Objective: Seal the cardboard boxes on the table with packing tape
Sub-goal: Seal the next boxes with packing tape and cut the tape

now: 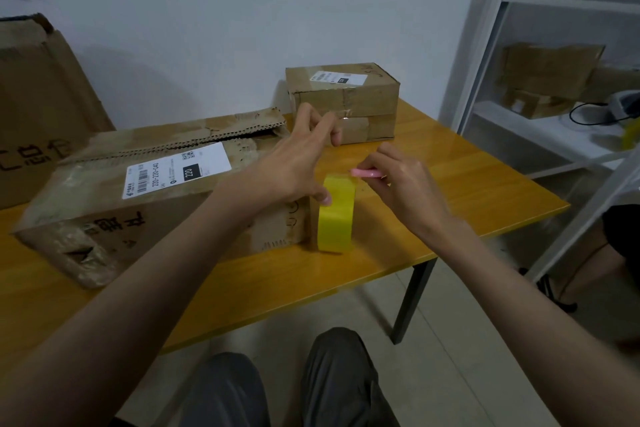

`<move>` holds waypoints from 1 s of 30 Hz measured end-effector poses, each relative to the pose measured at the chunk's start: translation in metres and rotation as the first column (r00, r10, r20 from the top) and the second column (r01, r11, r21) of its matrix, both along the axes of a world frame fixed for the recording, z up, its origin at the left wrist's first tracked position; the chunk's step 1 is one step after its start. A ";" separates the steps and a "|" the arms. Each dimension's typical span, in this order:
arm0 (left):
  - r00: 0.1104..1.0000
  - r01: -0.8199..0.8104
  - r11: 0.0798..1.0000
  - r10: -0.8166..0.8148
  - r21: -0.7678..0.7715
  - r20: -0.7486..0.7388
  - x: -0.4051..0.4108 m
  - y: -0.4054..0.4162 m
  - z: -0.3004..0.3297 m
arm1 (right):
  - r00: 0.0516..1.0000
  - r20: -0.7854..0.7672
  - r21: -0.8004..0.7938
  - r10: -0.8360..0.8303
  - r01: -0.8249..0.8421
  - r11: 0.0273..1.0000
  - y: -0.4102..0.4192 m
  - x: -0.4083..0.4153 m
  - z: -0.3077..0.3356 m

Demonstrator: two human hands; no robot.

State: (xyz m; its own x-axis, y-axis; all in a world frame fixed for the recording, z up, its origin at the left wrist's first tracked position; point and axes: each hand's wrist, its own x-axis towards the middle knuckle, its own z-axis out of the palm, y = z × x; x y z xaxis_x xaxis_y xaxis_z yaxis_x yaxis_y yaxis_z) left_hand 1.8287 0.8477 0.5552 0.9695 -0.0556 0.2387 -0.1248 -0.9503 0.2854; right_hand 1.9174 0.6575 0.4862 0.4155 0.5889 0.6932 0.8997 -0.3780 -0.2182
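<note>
A yellow roll of packing tape (pixel 336 215) stands on edge on the orange table (pixel 450 184), beside a large worn cardboard box (pixel 145 191) with torn top flaps and a shipping label. My left hand (pixel 298 159) has its thumb on the roll's top, and its fingertips pinch a clear strip of tape drawn out from the roll. My right hand (pixel 401 184) grips a small pink cutter (pixel 365 173) just above the roll. A smaller taped box (pixel 346 100) stands at the far side of the table.
A tall cardboard box (pixel 38 107) stands at the left against the wall. A white metal shelf (pixel 540 135) on the right holds more boxes and a cable. The table's right edge and a dark leg (pixel 412 302) are near my knees.
</note>
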 end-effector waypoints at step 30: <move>0.977 0.030 0.986 0.006 0.167 -0.212 0.011 0.001 0.010 | 0.561 -0.809 0.344 0.174 0.214 0.914 0.016 -0.027 -0.004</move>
